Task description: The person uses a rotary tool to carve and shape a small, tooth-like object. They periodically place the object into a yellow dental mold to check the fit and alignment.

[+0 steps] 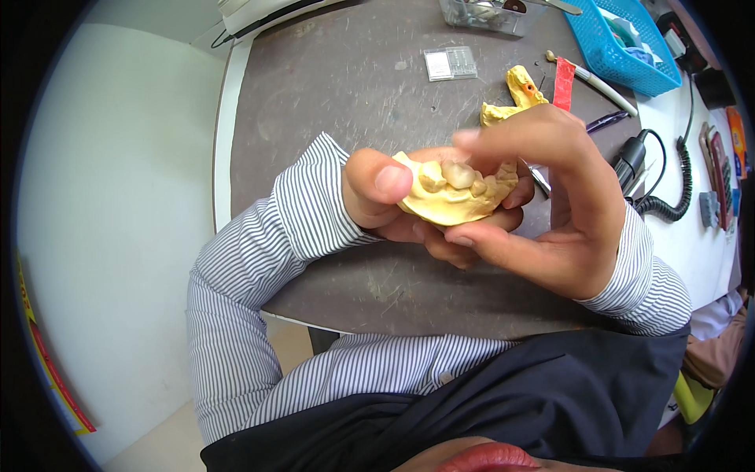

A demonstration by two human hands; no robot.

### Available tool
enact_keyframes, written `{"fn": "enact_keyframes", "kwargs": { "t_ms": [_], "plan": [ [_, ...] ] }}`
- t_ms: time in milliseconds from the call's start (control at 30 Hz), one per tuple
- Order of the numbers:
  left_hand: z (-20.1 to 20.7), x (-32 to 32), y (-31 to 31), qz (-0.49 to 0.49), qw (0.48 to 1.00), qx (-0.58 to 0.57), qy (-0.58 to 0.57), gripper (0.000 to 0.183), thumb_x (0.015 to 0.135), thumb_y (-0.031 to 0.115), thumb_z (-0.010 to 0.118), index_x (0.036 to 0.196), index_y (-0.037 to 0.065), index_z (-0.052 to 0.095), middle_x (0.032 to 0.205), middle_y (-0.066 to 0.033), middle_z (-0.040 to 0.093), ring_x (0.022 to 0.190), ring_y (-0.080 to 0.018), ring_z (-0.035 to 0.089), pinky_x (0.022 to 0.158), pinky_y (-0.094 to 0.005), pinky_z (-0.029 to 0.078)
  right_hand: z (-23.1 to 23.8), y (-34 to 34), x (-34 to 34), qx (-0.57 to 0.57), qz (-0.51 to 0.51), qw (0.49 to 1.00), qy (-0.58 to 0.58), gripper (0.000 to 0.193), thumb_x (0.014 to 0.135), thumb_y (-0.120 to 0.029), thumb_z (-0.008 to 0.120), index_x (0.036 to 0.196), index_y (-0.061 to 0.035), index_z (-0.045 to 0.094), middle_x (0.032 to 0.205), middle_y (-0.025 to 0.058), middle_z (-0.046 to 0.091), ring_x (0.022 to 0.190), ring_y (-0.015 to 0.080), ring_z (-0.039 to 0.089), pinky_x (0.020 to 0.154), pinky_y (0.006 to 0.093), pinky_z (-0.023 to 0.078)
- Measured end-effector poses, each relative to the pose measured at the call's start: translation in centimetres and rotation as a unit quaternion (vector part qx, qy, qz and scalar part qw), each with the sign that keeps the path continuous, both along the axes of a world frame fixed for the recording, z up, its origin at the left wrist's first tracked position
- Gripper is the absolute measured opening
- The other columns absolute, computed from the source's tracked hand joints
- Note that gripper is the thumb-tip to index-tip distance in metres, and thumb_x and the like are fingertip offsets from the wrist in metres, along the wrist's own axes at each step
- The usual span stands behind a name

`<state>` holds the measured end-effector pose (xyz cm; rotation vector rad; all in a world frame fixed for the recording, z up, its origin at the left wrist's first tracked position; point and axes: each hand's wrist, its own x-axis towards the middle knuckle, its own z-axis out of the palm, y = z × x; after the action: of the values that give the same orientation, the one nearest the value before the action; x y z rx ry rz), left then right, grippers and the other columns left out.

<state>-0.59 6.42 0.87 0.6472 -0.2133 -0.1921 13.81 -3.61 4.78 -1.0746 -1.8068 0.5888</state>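
Note:
A yellow dental cast (440,209) is held over the table, its row of teeth facing up. One pale, glossy tooth crown (458,174) stands out among the yellow teeth. My left hand (370,189) grips the cast from the left, thumb on its end and fingers underneath. From the right, my right hand (578,189) closes around it, with the thumb at the lower edge. The right forefinger arches above the teeth, its tip blurred; I cannot tell whether it touches them. Beyond the right hand lies another yellow cast piece (519,93), partly hidden by it.
A blue basket (667,77) and a clear tub (495,22) of tools stand at the back. Nearer are a small clear case (451,63), a red strip (564,82), a white-handled tool (605,89) and a purple pen (607,121). A black handpiece (629,161) with coiled cord lies right.

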Motion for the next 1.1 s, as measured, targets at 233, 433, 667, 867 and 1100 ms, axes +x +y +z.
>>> {"fn": "enact_keyframes", "kwargs": {
  "t_ms": [233, 433, 667, 867, 1100],
  "plan": [
    [-0.3, -0.2, -0.2, 0.021, 0.999, 0.024, 0.027, 0.062, 0.06, 0.048, 0.059, 0.099, 0.005, 0.038, 0.071, -0.0005, 0.039, 0.056, -0.0095, 0.034, 0.051, -0.0221, 0.027, 0.0, 0.0, -0.2, -0.089, 0.014, 0.993, 0.079, 0.028, 0.075, -0.008, 0.056, 0.1, 0.0023, 0.048, 0.088, 0.0088, 0.05, 0.082, 0.0151, 0.047, 0.076, 0.027, 0.035],
    [-0.8, -0.2, 0.0, 0.026, 0.999, 0.018, 0.001, 0.057, 0.061, 0.045, 0.063, 0.096, 0.005, 0.041, 0.071, 0.0003, 0.039, 0.058, -0.0089, 0.034, 0.052, -0.0216, 0.029, -0.1, 0.1, 0.0, -0.114, 0.008, 0.988, 0.1, 0.018, 0.079, -0.009, 0.05, 0.094, 0.0015, 0.049, 0.088, 0.0078, 0.049, 0.082, 0.0137, 0.045, 0.075, 0.026, 0.034],
    [1.8, -0.6, 1.2, 0.153, 0.927, 0.339, 0.053, 0.07, 0.06, 0.006, 0.074, 0.115, 0.006, 0.03, 0.088, -0.001, 0.048, 0.075, -0.007, 0.046, 0.06, -0.0194, 0.038, -0.2, 0.2, 0.1, -0.094, -0.016, 0.98, 0.177, 0.02, 0.084, -0.013, 0.045, 0.097, 0.0021, 0.047, 0.091, 0.0072, 0.048, 0.085, 0.0128, 0.045, 0.079, 0.0257, 0.034],
    [3.3, -1.5, 3.1, 0.122, 0.758, 0.626, 0.136, 0.067, 0.059, 0.014, 0.076, 0.112, 0.005, 0.035, 0.089, -0.0061, 0.049, 0.08, -0.0137, 0.048, 0.068, -0.0246, 0.039, -0.6, 0.4, -0.1, -0.091, -0.018, 0.969, 0.23, 0.022, 0.087, -0.015, 0.042, 0.098, 0.0033, 0.048, 0.09, 0.0071, 0.048, 0.085, 0.0116, 0.046, 0.079, 0.0249, 0.036],
    [2.4, -2.2, 2.4, 0.306, 0.518, 0.798, 0.042, 0.074, 0.058, 0.027, 0.076, 0.117, 0.002, 0.038, 0.096, -0.0096, 0.049, 0.086, -0.0221, 0.05, 0.074, -0.0294, 0.04, -0.6, 0.2, -0.3, -0.11, -0.006, 0.962, 0.251, 0.023, 0.089, -0.017, 0.039, 0.095, 0.0033, 0.049, 0.089, 0.0068, 0.048, 0.082, 0.0104, 0.046, 0.076, 0.0235, 0.037]
  ]
}}
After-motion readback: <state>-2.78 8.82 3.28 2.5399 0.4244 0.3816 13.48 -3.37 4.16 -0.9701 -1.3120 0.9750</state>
